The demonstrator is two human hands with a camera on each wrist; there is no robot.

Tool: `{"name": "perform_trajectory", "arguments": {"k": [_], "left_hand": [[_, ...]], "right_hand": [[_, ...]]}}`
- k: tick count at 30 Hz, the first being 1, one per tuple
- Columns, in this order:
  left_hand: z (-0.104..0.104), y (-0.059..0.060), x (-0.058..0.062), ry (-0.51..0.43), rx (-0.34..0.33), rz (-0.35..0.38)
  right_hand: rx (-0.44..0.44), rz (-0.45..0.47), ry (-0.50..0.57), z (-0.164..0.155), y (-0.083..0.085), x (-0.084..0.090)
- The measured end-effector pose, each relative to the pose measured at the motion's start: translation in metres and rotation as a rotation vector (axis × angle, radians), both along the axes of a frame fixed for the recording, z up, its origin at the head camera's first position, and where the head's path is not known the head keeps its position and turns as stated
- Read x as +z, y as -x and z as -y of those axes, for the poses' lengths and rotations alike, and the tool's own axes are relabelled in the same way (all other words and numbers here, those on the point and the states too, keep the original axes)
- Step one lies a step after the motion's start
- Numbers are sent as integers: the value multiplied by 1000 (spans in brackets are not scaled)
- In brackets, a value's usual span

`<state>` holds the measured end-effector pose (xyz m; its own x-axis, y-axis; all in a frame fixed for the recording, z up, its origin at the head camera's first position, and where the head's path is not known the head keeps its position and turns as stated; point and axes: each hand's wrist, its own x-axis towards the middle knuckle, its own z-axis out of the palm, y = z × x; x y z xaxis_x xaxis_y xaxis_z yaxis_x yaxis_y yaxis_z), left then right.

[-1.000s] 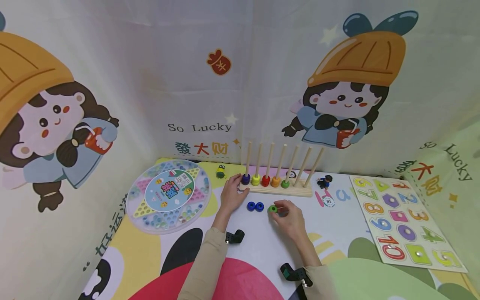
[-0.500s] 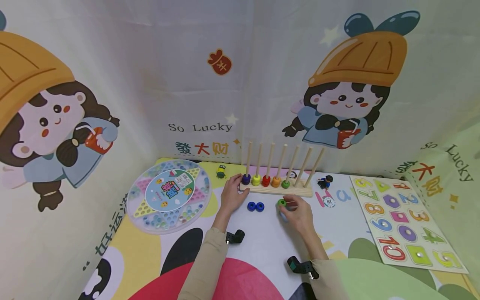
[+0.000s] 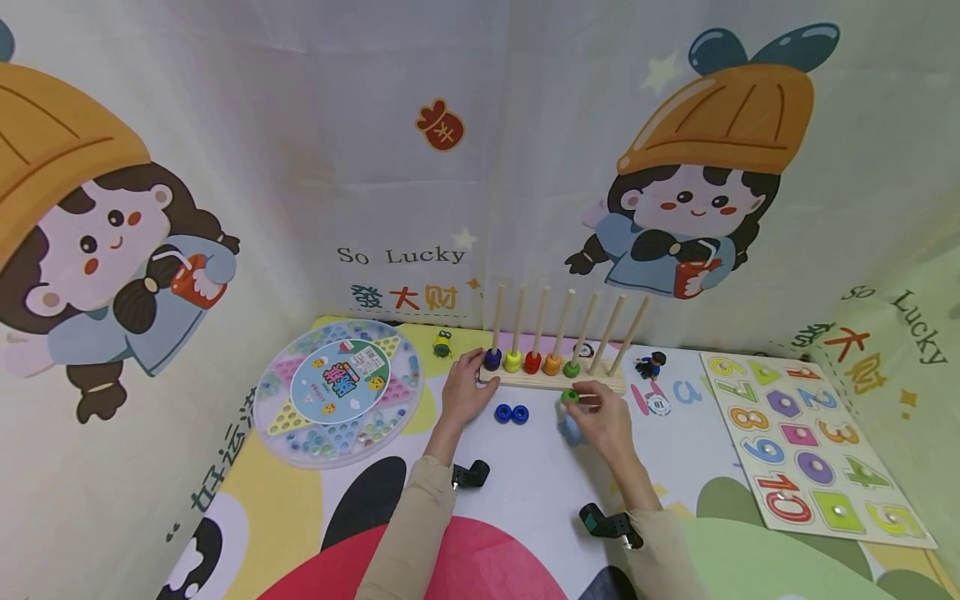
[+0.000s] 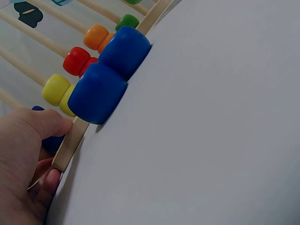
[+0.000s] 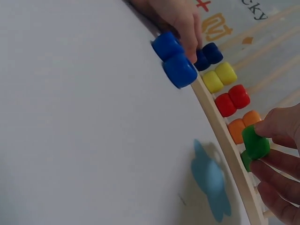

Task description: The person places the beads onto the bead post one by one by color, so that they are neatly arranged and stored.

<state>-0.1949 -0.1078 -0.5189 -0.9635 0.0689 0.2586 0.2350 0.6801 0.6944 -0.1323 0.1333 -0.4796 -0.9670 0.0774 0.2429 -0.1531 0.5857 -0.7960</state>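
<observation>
A wooden peg rack [image 3: 540,380] stands toward the back of the table. Dark blue, yellow, red, orange and green beads sit low on its pegs, and the two rightmost pegs are bare. My left hand [image 3: 467,393] grips the rack's left end, thumb [image 4: 54,123] on the near side of the base. Between thumb and fingers my right hand [image 3: 606,417] pinches a loose green bead [image 5: 256,142], held just in front of the rack near the green peg. Two blue beads [image 4: 97,93] lie side by side on the table, between the hands.
A round marble game board [image 3: 337,392] lies at left, with a small yellow-green toy figure [image 3: 442,342] beyond it. To the right are a dark toy figure [image 3: 650,364] and a number puzzle board [image 3: 813,446]. A printed cloth wall rises behind the rack.
My right hand has moved right and toward the rack with the green bead, uncovering a blue print on the tablecloth. My left hand stays at the rack's end.
</observation>
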Motion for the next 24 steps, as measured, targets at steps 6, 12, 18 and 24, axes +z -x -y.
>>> {"name": "perform_trajectory", "arguments": {"k": [6, 12, 18, 24], "left_hand": [[0, 0, -1, -7, 1, -13], [0, -1, 0, -10, 5, -10], [-1, -1, 1, -21, 7, -4], [-1, -2, 1, -20, 4, -12]], "right_hand": [[-2, -54, 2, -2, 4, 6], [15, -65, -10, -5, 7, 17], [33, -57, -18, -6, 9, 28], [43, -102, -26, -6, 12, 38]]}}
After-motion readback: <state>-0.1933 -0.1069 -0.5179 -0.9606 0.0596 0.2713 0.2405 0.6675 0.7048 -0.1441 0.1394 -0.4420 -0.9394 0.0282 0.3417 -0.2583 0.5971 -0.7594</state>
